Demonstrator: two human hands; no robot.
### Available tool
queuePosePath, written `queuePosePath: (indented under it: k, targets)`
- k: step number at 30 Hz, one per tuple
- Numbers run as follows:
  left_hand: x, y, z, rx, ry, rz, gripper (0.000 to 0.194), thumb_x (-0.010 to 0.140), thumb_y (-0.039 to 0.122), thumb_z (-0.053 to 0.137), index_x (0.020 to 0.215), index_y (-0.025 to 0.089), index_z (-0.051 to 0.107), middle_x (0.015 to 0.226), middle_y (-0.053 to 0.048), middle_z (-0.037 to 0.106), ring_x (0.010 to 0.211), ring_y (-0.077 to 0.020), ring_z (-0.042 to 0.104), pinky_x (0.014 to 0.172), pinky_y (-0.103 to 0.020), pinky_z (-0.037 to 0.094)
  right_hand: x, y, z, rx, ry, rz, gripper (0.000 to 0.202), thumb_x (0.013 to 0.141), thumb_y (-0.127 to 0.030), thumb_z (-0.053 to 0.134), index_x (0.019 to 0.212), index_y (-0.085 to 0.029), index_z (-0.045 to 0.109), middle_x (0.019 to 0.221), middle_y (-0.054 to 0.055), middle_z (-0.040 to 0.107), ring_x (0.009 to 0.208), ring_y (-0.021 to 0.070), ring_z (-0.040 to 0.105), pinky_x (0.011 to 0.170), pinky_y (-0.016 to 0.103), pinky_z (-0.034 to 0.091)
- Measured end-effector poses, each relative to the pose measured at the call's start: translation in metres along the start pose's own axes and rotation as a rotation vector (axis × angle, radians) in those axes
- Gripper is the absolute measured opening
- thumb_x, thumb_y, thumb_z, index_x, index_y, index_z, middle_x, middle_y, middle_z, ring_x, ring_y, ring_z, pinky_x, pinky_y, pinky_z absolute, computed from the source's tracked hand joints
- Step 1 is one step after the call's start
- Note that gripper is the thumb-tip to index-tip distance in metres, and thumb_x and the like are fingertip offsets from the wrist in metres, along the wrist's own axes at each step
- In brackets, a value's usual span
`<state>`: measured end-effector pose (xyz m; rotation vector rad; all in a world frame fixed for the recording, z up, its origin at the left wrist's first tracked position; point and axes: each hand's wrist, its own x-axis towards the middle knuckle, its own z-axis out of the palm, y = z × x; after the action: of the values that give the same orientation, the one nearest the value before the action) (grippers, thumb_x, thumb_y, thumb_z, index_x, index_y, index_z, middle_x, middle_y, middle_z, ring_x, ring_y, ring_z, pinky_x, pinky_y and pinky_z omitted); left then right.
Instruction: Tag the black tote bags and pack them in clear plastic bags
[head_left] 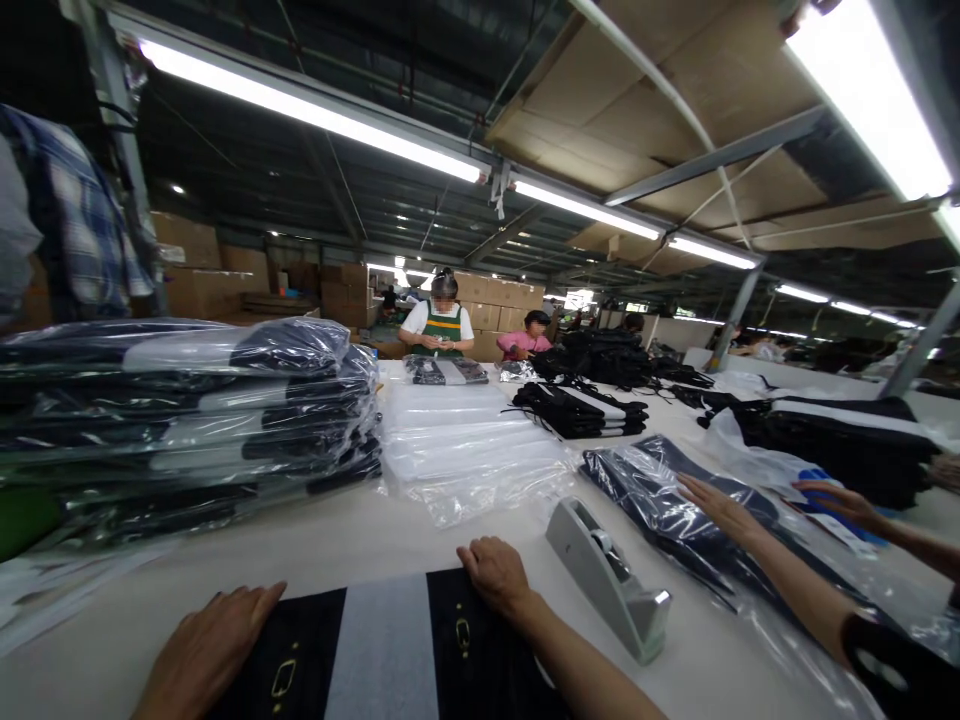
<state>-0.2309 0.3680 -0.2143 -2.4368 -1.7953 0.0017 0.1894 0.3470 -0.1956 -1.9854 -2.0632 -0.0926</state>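
Observation:
A folded black cloth piece (pixel 307 625) lies on the table in front of me, with a pale grey-white strip (pixel 386 640) down its middle and a gold buckle shape on each side. My left hand (pixel 210 640) is closed at its far left corner, thumb along the edge. At the far right corner my right hand (pixel 499 575) grips the cloth with curled fingers. Just right of that hand stands a grey tape dispenser (pixel 607 580). Beyond the cloth, clear plastic bags (pixel 457 440) are laid in an overlapping stack.
Bagged dark goods (pixel 187 430) are piled high at the left. On the right, a co-worker's hand (pixel 720 510) rests over a dark bagged item (pixel 652 500); another hand (pixel 847 505) is by something blue. Black folded stacks (pixel 585 410) lie farther back. Two people work across the table (pixel 420 545).

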Motion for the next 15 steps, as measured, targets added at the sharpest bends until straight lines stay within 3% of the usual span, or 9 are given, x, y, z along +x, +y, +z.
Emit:
queuePosePath:
  k: [4, 9, 12, 15]
  targets:
    - [0.009, -0.017, -0.010, -0.065, -0.082, 0.052, 0.064, 0.084, 0.016, 0.033, 0.143, 0.022, 0.056, 0.116, -0.015, 0.073, 0.106, -0.0317, 0.068, 0.092, -0.044, 0.053, 0.013, -0.006, -0.014, -0.006, -0.083, -0.019, 0.058, 0.105, -0.048, 0.033, 0.077, -0.022, 0.076, 0.082, 0.008, 0.078, 0.079, 0.0228, 0.072, 0.072, 0.029, 0.046]
    - [0.016, -0.062, -0.016, -0.159, -0.033, 0.081, 0.067, 0.080, 0.017, 0.038, 0.144, 0.021, 0.055, 0.136, -0.012, 0.065, 0.120, -0.0340, 0.063, 0.101, -0.046, 0.049, 0.047, -0.021, -0.033, 0.010, -0.114, -0.063, 0.065, 0.105, -0.055, 0.028, 0.078, -0.021, 0.077, 0.082, 0.010, 0.078, 0.082, 0.0242, 0.073, 0.071, 0.030, 0.045]
    - [0.022, -0.075, -0.021, -0.128, -0.013, 0.027, 0.069, 0.079, 0.012, 0.036, 0.145, 0.023, 0.054, 0.138, -0.011, 0.064, 0.119, -0.0343, 0.064, 0.097, -0.048, 0.051, 0.069, -0.035, -0.029, 0.011, -0.119, -0.069, 0.064, 0.104, -0.056, 0.028, 0.078, -0.021, 0.075, 0.083, 0.009, 0.078, 0.082, 0.0238, 0.072, 0.070, 0.030, 0.044]
    - [0.029, -0.073, -0.015, -0.060, 0.042, -0.022, 0.064, 0.083, 0.010, 0.031, 0.138, 0.022, 0.060, 0.137, -0.015, 0.063, 0.113, -0.0369, 0.066, 0.092, -0.056, 0.050, 0.080, -0.046, -0.010, -0.005, -0.107, -0.042, 0.053, 0.105, -0.048, 0.031, 0.088, -0.021, 0.073, 0.085, 0.009, 0.077, 0.083, 0.0243, 0.071, 0.072, 0.031, 0.045]
